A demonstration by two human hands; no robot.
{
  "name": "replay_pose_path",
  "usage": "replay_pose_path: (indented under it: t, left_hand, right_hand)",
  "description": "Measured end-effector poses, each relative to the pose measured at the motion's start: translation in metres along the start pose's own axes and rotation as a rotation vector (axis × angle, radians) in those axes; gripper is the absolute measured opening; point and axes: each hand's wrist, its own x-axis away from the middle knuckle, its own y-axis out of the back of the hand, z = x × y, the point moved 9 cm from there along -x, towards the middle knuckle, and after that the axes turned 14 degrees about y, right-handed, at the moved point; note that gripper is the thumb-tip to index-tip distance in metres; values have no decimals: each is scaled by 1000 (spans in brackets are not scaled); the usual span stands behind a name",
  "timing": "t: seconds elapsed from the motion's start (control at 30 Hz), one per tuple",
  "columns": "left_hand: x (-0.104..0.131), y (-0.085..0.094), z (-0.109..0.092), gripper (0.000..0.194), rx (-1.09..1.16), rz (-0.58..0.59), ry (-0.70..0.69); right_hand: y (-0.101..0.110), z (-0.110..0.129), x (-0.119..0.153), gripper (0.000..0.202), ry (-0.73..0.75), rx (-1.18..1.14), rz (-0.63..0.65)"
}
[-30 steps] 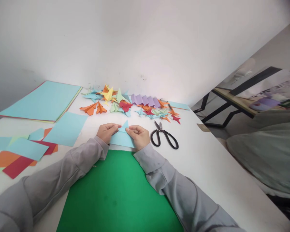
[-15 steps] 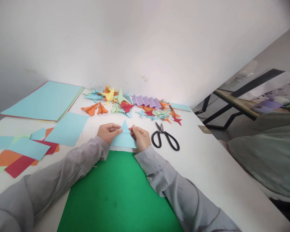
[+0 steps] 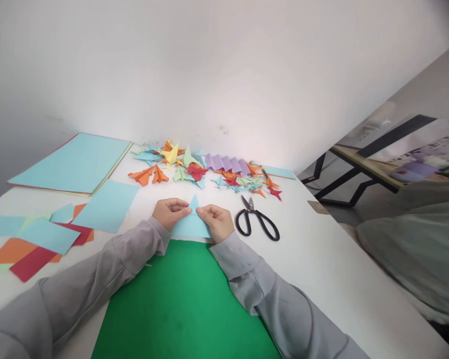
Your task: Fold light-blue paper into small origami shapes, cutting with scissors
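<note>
Between my hands is a light blue folded paper [image 3: 191, 229], its pointed tip facing the wall and its wide edge near a green sheet [image 3: 187, 299]. My left hand [image 3: 169, 213] pinches the paper's left side below the tip, thumb on top. On the other side, my right hand [image 3: 217, 222] is closed on it, with the thumb pressed close to the left thumb. The fingers under the paper are partly hidden. Black-handled scissors [image 3: 255, 217] lie right of my right hand, blades toward the wall.
Folded paper planes [image 3: 172, 155] in several colours crowd the wall side, beside a purple pleated strip [image 3: 226, 164]. Loose coloured paper pieces [image 3: 47, 235] and a stack of large sheets [image 3: 73, 162] lie at left. A person's clothed leg [image 3: 415, 239] is beyond the right table edge.
My right thumb and fingers have come inward onto the paper, closer to the left thumb. My left hand keeps its pinch. The whole view has shifted slightly.
</note>
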Motion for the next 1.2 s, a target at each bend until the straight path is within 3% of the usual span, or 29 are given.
replay_pose_path:
  t: [0.4, 0.7, 0.97, 1.2]
  left_hand:
    - [1, -5, 0, 28, -27, 69, 23]
    - [3, -11, 3, 38, -27, 139, 69]
    - [-1, -12, 8, 41, 82, 219, 95]
    - [1, -12, 7, 43, 34, 191, 113]
  right_hand:
    - [-12, 2, 3, 35, -31, 33, 148]
    - [-11, -2, 4, 38, -107, -46, 119]
    - [-10, 3, 4, 37, -40, -12, 131]
    - [-14, 16, 3, 39, 131, 109, 218]
